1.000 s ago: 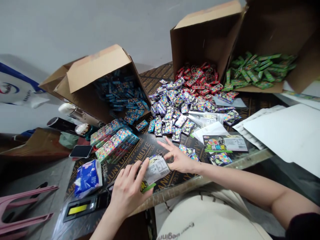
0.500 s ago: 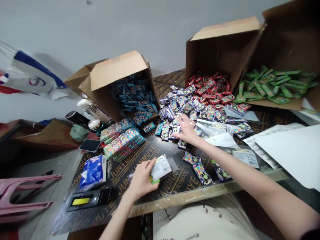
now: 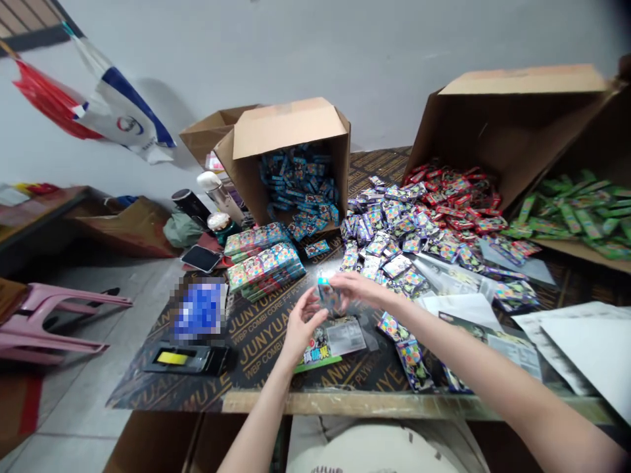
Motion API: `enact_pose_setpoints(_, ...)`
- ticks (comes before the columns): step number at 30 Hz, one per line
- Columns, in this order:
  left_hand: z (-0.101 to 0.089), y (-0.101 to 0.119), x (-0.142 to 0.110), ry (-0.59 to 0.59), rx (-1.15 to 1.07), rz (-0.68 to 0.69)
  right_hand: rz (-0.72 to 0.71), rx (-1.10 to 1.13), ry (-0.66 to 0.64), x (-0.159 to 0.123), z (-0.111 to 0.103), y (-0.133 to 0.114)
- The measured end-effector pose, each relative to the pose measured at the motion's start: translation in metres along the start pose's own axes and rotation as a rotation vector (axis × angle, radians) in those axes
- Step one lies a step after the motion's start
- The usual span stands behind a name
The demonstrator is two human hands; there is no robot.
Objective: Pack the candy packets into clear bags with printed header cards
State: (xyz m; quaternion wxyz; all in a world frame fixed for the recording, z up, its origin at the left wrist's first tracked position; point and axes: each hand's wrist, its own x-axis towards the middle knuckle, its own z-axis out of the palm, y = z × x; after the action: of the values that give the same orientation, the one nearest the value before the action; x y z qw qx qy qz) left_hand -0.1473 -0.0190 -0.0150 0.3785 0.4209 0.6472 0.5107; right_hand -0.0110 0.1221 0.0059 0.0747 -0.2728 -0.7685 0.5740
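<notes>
**Small blue packet, one, between two bare hands**

Item: small blue packet (image 3: 325, 292), raised above the desk (image 3: 266, 351), inward of its front edge; printed card (image 3: 318, 355) lying flat just below, toward that edge. Right hand (image 3: 355, 289): fingertips drawn close, pinching the packet near its top. Left hand (image 3: 300, 323): fingers curved, thumb and fingers moderately apart beside the packet; whether they touch it, cannot tell. Handling, as judged: light; glossy wrap, likely slippery; small and fairly firm, though apt to dent or crease under a hard squeeze; best taken by opposite narrow sides, fingertips only, with the broad face left free. Nearby: purple packets (image 3: 377, 246), loosely heaped beyond the right hand; stacked packets (image 3: 269, 266), toward the desk's far left corner.
</notes>
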Motion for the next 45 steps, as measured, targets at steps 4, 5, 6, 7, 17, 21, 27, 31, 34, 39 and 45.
enact_pose_setpoints(4,0.027,0.002,0.001,-0.041,-0.317,-0.202,0.164,0.347,-0.071,-0.061,0.015,0.014)
enact_pose_setpoints(5,0.035,0.000,0.000,-0.038,-0.345,-0.228,0.125,0.277,0.073,-0.074,0.015,0.017)
enact_pose_setpoints(6,0.042,-0.002,-0.002,-0.036,-0.364,-0.244,0.052,0.162,0.223,-0.085,0.015,0.018)
enact_pose_setpoints(7,0.049,-0.003,-0.004,-0.037,-0.377,-0.256,-0.039,0.019,0.339,-0.095,0.014,0.019)
enact_pose_setpoints(17,0.051,-0.002,-0.016,-0.184,0.247,0.118,-0.237,-0.552,0.627,-0.132,0.019,0.044)
enact_pose_setpoints(21,0.032,-0.015,-0.020,-0.328,0.845,0.340,-0.168,-0.624,0.608,-0.136,0.009,0.067)
enact_pose_setpoints(27,0.028,-0.009,-0.029,-0.337,0.934,0.456,-0.191,-0.634,0.457,-0.138,0.020,0.065)
enact_pose_setpoints(31,0.024,0.005,-0.031,-0.367,0.912,0.498,-0.296,-0.519,0.322,-0.141,0.025,0.057)
enact_pose_setpoints(34,0.023,0.009,-0.031,-0.416,0.891,0.516,-0.346,-0.454,0.280,-0.141,0.024,0.057)
enact_pose_setpoints(39,0.019,0.009,-0.030,-0.429,0.824,0.485,-0.282,-0.336,0.390,-0.144,0.021,0.056)
enact_pose_setpoints(45,0.018,0.011,-0.031,-0.498,0.767,0.489,-0.321,-0.162,0.348,-0.148,0.022,0.047)
